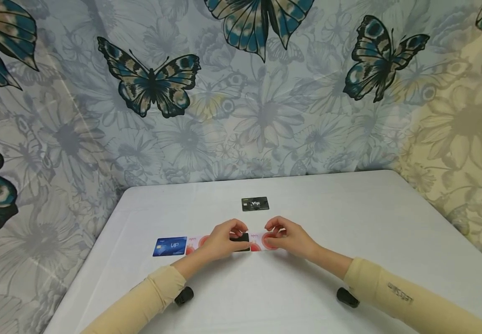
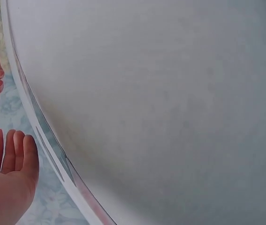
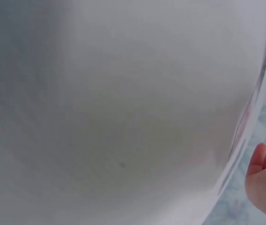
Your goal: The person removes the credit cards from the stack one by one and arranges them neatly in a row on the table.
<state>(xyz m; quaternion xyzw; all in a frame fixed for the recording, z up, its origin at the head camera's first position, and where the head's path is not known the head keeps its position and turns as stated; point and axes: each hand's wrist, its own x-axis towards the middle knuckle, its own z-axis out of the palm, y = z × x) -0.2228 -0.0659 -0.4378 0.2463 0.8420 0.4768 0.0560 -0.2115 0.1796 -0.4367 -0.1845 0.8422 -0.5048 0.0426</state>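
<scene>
A row of cards lies on the white table in the head view. From the left it runs a blue VIP card (image 1: 170, 247), a pink card (image 1: 192, 244) with red round shapes, a black card (image 1: 243, 238) and another pink card (image 1: 256, 240). My left hand (image 1: 221, 237) covers part of the black card, its thumb and fingertips near the card's lower and upper edges. Over the right end of the second pink card is my right hand (image 1: 292, 236), thumb overlapping the card. Both wrist views show relaxed, nearly straight fingers and no card lifted.
A black Vip card (image 1: 255, 203) lies alone farther back on the table (image 1: 328, 208). Dark wrist-worn devices show below each forearm. Behind the table's far edge hangs a butterfly-patterned cloth (image 1: 266, 116).
</scene>
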